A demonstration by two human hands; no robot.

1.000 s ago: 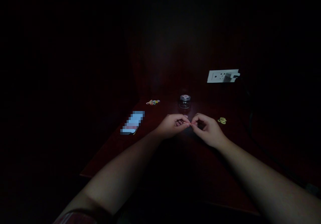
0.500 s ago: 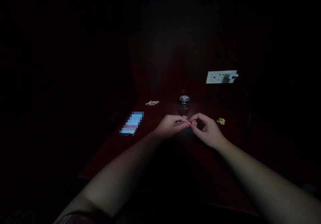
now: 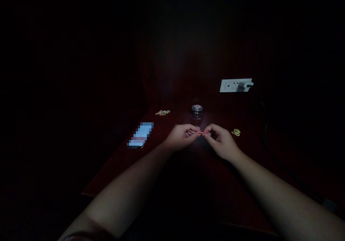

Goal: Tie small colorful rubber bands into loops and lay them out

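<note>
Over the table's middle, my left hand [image 3: 180, 137] pinches one end of a small orange rubber band [image 3: 200, 133]. My right hand [image 3: 221, 141] pinches its other end, thumb against forefinger, so the fingertips of both hands almost meet. Most of the band is hidden by the fingers. Just behind the hands lies a pinkish band [image 3: 197, 127], partly covered. A clear jar [image 3: 196, 116] with a dark-rimmed lid stands beyond it. To the right of my right hand is a small pile of yellow bands [image 3: 236, 132].
Mixed coloured bands [image 3: 162, 113] lie at the back left of the dark red table [image 3: 113, 178]. A phone [image 3: 140, 135] with a blurred screen rests at the left. On the back wall, a socket panel [image 3: 229, 86] holds a plug [image 3: 247, 85] whose dark cable runs down the right side.
My fingertips have drawn slightly apart, and the orange band now shows between them. The whole view has shifted a little; the jar, phone and piles stay put.
</note>
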